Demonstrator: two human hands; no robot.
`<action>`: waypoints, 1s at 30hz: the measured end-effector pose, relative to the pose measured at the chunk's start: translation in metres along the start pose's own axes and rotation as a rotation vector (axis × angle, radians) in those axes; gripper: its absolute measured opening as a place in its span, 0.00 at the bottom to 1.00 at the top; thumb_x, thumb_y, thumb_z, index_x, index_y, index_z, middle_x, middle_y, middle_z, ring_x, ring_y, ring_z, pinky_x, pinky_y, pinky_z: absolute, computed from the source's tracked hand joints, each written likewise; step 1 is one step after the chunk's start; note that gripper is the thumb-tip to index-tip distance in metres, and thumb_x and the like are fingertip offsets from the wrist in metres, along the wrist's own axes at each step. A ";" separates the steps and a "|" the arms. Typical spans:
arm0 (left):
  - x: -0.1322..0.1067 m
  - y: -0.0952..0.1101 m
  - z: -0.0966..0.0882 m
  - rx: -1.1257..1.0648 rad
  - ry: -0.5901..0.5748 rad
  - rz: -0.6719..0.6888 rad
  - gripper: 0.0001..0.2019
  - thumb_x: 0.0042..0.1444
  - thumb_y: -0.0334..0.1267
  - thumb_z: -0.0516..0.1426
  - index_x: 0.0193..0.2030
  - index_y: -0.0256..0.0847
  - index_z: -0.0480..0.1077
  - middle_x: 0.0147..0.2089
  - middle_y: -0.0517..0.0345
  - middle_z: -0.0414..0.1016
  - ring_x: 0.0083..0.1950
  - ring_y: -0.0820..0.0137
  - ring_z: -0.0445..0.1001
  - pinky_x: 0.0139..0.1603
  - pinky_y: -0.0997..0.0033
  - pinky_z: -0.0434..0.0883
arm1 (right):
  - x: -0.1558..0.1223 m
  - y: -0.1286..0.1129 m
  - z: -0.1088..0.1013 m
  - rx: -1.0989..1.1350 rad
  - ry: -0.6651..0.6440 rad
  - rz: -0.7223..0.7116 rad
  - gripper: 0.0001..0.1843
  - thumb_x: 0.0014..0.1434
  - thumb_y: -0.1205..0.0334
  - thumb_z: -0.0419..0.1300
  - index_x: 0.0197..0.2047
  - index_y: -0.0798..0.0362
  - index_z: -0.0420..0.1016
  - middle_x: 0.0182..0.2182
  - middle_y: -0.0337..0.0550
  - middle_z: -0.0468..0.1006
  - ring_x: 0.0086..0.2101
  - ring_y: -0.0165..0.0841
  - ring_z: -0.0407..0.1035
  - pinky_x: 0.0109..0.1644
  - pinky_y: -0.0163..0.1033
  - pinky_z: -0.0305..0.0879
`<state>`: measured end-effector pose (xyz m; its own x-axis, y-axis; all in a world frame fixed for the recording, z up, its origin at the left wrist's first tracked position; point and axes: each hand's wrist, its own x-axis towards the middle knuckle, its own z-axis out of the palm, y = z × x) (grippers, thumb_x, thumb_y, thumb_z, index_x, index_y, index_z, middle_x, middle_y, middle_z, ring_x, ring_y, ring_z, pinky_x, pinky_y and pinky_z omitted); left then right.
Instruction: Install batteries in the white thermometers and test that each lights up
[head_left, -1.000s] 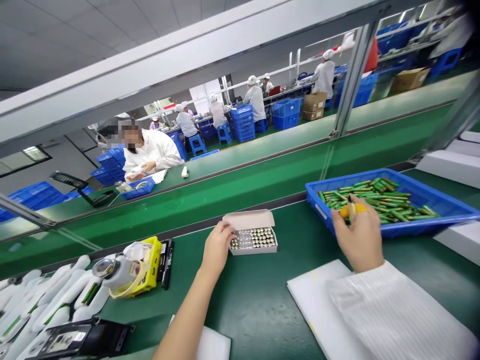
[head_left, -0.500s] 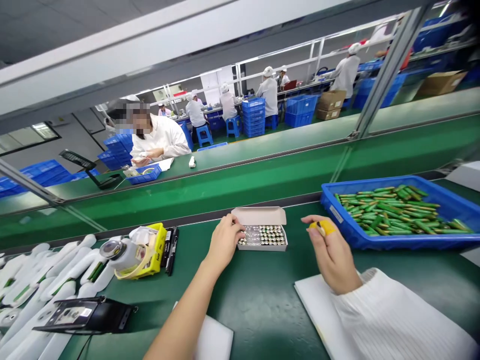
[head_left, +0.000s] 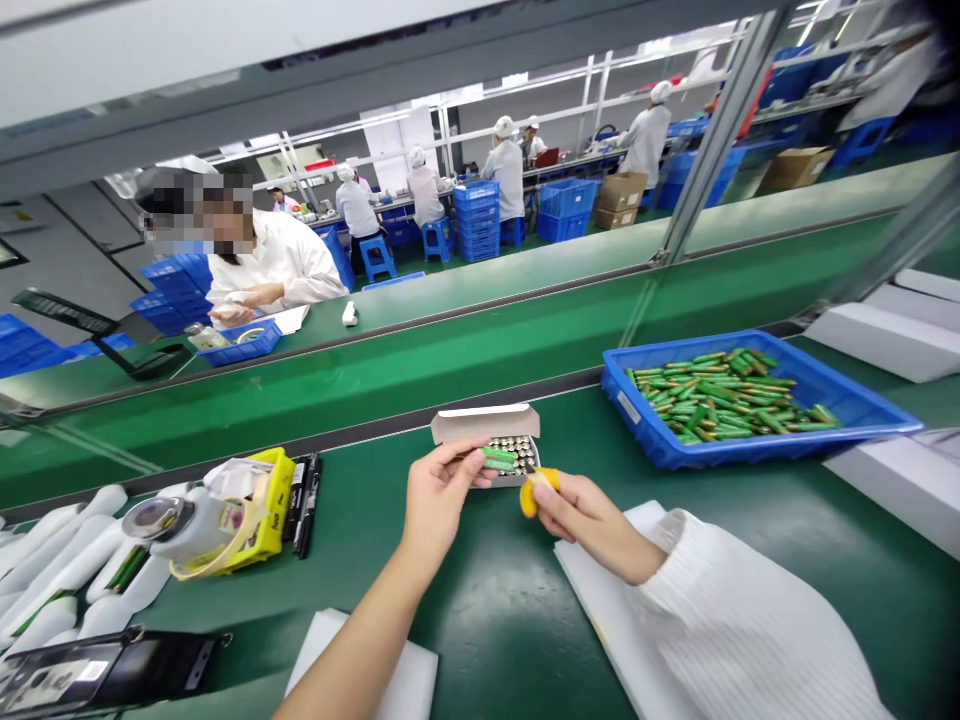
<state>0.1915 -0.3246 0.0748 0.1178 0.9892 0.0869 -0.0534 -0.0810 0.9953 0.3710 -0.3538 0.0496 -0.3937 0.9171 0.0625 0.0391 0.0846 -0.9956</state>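
Note:
My left hand point(head_left: 439, 493) pinches a couple of green batteries point(head_left: 498, 459) just in front of a small open white box point(head_left: 484, 424) that stands full of upright batteries. My right hand point(head_left: 589, 520), with a yellow finger cot point(head_left: 531, 492) on one fingertip, sits close beside them with its fingers curled; nothing shows in it. A blue tray point(head_left: 855, 400) heaped with loose green batteries lies to the right on the green bench point(head_left: 487, 600).
White foam sheets point(head_left: 600, 590) lie under my right sleeve. A yellow tape holder point(head_left: 255, 520), black pens and white foam pieces are at the left. White boxes point(head_left: 885, 340) stand at the right. A person in white works across the conveyor belt point(head_left: 450, 370).
My right hand came back from the blue tray to the small box. The left hand left the box's edge and now holds green batteries.

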 end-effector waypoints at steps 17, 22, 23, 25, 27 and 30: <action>-0.006 0.009 0.007 -0.140 -0.081 -0.137 0.15 0.35 0.38 0.69 0.32 0.34 0.77 0.26 0.54 0.78 0.27 0.70 0.76 0.29 0.72 0.75 | -0.001 -0.006 0.000 0.157 -0.088 0.085 0.26 0.58 0.38 0.53 0.26 0.55 0.62 0.15 0.27 0.49 0.16 0.21 0.40 0.19 0.31 0.36; -0.004 0.014 0.005 -0.030 -0.170 -0.150 0.13 0.37 0.37 0.68 0.30 0.33 0.76 0.26 0.52 0.78 0.27 0.68 0.76 0.29 0.71 0.74 | 0.000 -0.007 0.001 0.157 0.051 0.099 0.27 0.56 0.37 0.55 0.23 0.54 0.60 0.15 0.28 0.49 0.17 0.21 0.41 0.20 0.32 0.35; -0.003 0.016 0.005 -0.003 -0.180 -0.142 0.12 0.38 0.36 0.68 0.30 0.33 0.76 0.26 0.53 0.78 0.26 0.69 0.75 0.30 0.71 0.74 | 0.000 -0.008 0.003 0.156 0.074 0.101 0.28 0.56 0.37 0.54 0.23 0.54 0.60 0.16 0.28 0.49 0.17 0.21 0.41 0.20 0.32 0.35; -0.002 0.022 0.002 0.049 -0.189 -0.108 0.09 0.39 0.35 0.67 0.29 0.34 0.76 0.27 0.53 0.78 0.26 0.71 0.74 0.29 0.72 0.73 | 0.000 -0.009 0.007 0.166 0.109 0.097 0.28 0.56 0.37 0.55 0.23 0.54 0.60 0.16 0.28 0.49 0.17 0.21 0.40 0.20 0.32 0.35; -0.001 0.029 -0.002 0.103 -0.208 -0.079 0.08 0.41 0.34 0.66 0.30 0.35 0.77 0.29 0.53 0.78 0.26 0.71 0.74 0.29 0.72 0.73 | 0.000 -0.010 0.008 0.182 0.104 0.098 0.27 0.55 0.37 0.56 0.23 0.54 0.59 0.15 0.28 0.49 0.17 0.21 0.40 0.20 0.32 0.35; 0.000 0.038 -0.015 0.240 -0.310 -0.042 0.06 0.44 0.33 0.64 0.31 0.37 0.77 0.29 0.54 0.78 0.28 0.70 0.74 0.30 0.73 0.73 | 0.000 -0.011 -0.002 0.295 0.210 0.081 0.27 0.54 0.38 0.59 0.22 0.52 0.58 0.14 0.27 0.48 0.16 0.21 0.39 0.19 0.31 0.34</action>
<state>0.1744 -0.3255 0.1122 0.4106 0.9116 0.0184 0.1872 -0.1040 0.9768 0.3720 -0.3540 0.0606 -0.2016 0.9789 -0.0348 -0.2157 -0.0790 -0.9733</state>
